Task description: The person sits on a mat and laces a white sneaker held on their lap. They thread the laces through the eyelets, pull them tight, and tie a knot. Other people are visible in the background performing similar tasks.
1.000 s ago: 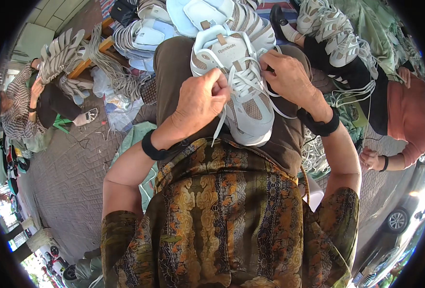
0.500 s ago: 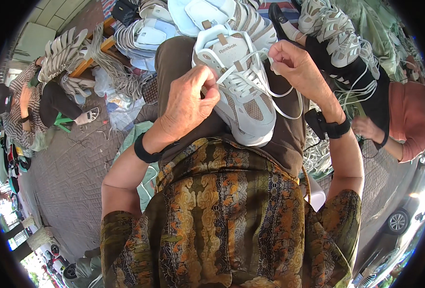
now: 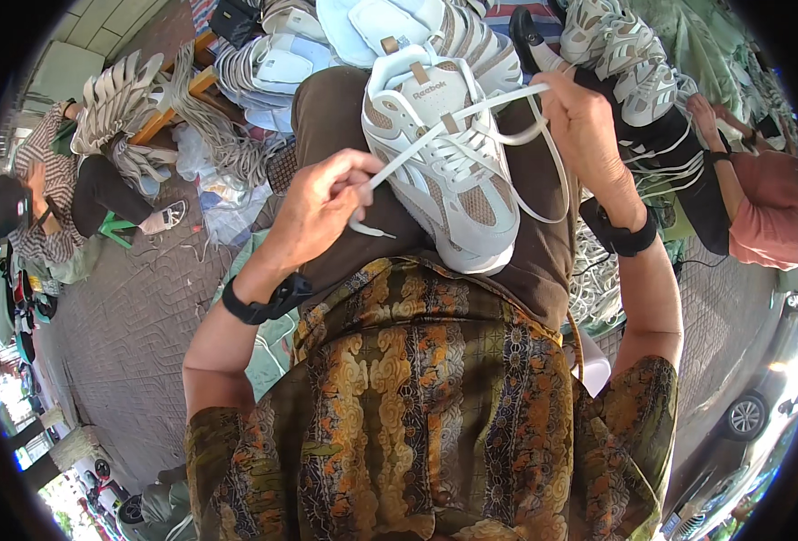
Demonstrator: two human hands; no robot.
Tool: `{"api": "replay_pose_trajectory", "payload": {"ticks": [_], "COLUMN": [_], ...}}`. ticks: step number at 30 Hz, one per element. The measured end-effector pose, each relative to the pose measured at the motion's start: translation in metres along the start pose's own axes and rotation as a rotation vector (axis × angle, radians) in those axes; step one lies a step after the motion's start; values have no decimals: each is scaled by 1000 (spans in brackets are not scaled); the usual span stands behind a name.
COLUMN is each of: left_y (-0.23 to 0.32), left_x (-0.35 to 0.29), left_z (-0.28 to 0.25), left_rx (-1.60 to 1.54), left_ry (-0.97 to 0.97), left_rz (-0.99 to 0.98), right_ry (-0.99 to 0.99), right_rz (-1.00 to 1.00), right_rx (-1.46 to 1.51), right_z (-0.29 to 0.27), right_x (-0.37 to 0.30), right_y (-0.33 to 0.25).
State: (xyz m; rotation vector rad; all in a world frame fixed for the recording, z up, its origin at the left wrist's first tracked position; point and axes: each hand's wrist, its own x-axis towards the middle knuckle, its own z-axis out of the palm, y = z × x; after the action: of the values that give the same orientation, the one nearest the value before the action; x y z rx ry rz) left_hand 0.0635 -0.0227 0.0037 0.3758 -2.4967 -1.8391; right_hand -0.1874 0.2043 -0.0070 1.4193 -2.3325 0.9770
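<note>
Paved ground (image 3: 128, 352), sneaker (image 3: 471, 225), lettered tongue (image 3: 431, 101), left hand (image 3: 325, 207) and right hand (image 3: 587, 131) pinching laces (image 3: 406, 157)

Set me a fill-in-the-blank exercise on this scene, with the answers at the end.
1. The left hand and the right hand pull on laces coloured ____.
2. The toe of the shoe points ____ the wearer's patterned shirt.
3. The left wristband and the right wristband are both ____ in colour.
4. A car wheel shows toward the picture's lower ____.

Missing words: white; toward; black; right.
</note>
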Motion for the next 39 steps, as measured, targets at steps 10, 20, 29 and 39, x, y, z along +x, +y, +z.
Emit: {"api": "replay_pose_trajectory", "payload": {"ticks": [10, 20, 29, 39], "left_y": [-38, -95, -203, -122], "left_x": [-73, -158, -219, -103], "left_z": [-52, -89, -120, -73], "left_rx": [567, 988, 1106, 712], "left_ry": [304, 489, 494, 321], "left_rz": [72, -35, -390, -55], "right_ry": [94, -61, -219, -255], "right_rz": [164, -193, 5, 8], "right_rx": [471, -38, 255, 198], "right_z": [-3, 16, 10, 11], "right_x": [24, 19, 1, -25], "right_y": [-42, -72, -61, -78]}}
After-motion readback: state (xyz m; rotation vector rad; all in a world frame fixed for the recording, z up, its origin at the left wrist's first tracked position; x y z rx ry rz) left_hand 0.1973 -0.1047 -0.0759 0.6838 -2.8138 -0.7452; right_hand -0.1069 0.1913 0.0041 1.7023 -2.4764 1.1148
